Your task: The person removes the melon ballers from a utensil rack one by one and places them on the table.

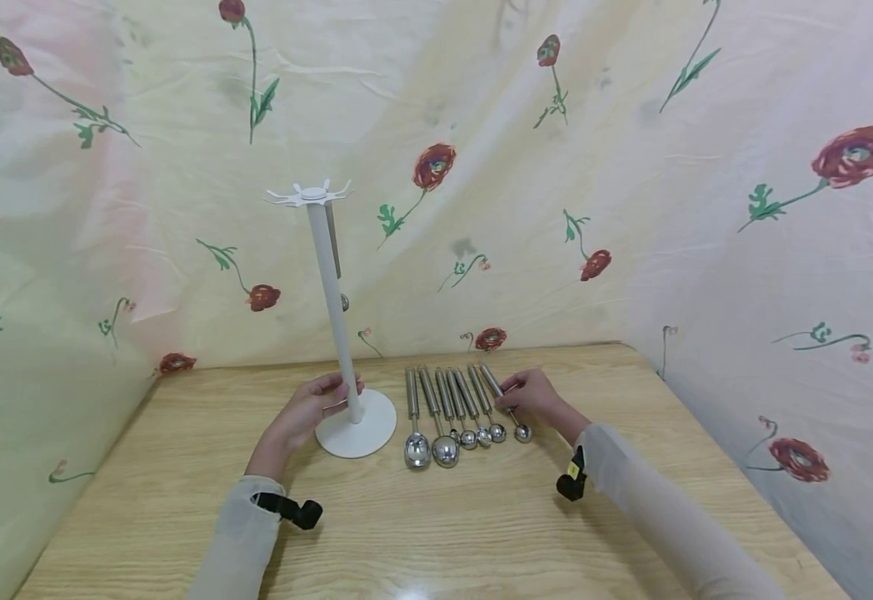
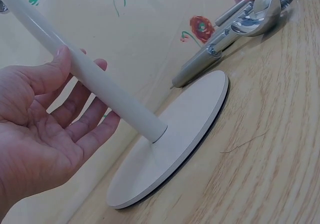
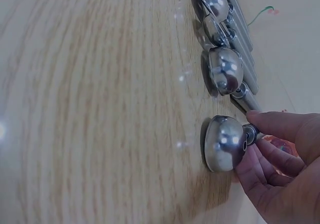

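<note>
A white stand (image 1: 327,275) with a round base and a crown of hooks stands upright on the table. My left hand (image 1: 315,412) holds its pole low down; in the left wrist view, thumb and fingers (image 2: 95,116) curl loosely round it. From a rear hook hangs a metal utensil (image 1: 334,242), partly hidden by the pole. Right of the base, several metal spoons and scoops (image 1: 446,450) lie in a row, bowls towards me. My right hand (image 1: 534,396) pinches the handle of the rightmost round-bowled scoop (image 3: 222,144), whose bowl lies at the table surface.
A wooden table (image 1: 436,533) carries everything. Behind it and at both sides hangs a floral cloth (image 1: 496,208), close to the table's back edge. Black wrist straps with cameras (image 1: 571,479) sit over the sleeves.
</note>
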The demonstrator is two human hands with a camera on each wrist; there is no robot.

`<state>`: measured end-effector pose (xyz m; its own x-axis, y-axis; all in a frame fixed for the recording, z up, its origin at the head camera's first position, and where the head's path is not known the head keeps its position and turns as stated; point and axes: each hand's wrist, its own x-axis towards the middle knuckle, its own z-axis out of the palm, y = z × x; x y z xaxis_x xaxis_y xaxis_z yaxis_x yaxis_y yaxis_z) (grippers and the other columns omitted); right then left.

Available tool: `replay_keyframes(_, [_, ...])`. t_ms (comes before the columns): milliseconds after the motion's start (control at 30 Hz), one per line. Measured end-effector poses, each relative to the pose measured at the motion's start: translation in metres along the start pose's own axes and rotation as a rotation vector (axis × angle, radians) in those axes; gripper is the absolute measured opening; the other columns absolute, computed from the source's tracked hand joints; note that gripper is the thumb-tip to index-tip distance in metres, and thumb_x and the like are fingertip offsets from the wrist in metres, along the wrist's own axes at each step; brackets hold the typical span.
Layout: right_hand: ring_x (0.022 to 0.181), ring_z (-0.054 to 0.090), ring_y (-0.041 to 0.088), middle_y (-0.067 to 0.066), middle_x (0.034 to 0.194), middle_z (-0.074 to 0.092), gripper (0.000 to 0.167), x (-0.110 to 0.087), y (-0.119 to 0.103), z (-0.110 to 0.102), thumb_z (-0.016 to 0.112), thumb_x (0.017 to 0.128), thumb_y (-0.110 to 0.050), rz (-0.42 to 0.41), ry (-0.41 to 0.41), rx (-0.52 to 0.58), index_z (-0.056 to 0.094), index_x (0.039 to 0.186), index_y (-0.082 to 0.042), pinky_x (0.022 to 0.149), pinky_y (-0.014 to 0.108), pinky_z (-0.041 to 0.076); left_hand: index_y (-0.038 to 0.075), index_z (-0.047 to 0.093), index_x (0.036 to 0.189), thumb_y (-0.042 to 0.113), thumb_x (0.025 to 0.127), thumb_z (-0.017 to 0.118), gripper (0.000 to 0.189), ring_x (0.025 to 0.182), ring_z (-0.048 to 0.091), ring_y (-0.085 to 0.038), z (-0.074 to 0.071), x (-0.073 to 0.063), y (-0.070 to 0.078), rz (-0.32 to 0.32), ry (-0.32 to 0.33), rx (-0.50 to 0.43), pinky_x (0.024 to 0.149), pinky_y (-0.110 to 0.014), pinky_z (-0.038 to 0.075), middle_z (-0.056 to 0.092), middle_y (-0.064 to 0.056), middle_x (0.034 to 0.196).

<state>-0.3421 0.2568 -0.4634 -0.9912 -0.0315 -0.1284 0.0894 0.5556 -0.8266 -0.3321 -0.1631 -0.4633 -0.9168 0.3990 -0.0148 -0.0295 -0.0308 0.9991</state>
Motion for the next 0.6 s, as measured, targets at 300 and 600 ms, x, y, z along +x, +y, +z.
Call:
replay_keyframes(300, [0.072,0.068,0.015,0.014,0.089,0.071,0.037,-0.0028,-0.0052,0.0019,0.080,0.085,-0.005,0.012,0.014,-0.022,0.068,0.118,0.008,0.060,0.029,0.061,-0.003,0.048,0.148,0.016,0.108,0.050,0.044,0.130,0.060,-0.015,-0.0010,0.0004,-0.0017,-0.009,0.005,-0.004,0.122,-0.047,0.040,0.061,-0.016,0.144])
replay_keyframes(600, [0.070,0.065,0.014,0.010,0.084,0.071,0.042,-0.0015,-0.0064,0.0039,0.080,0.085,-0.007,0.030,0.041,-0.043,0.067,0.123,0.005,0.059,0.028,0.060,-0.003,0.047,0.148,0.014,0.109,0.049,0.043,0.135,0.057,-0.021,-0.0014,0.0013,-0.0014,-0.005,0.004,-0.004,0.123,-0.049,0.039,0.059,-0.017,0.145])
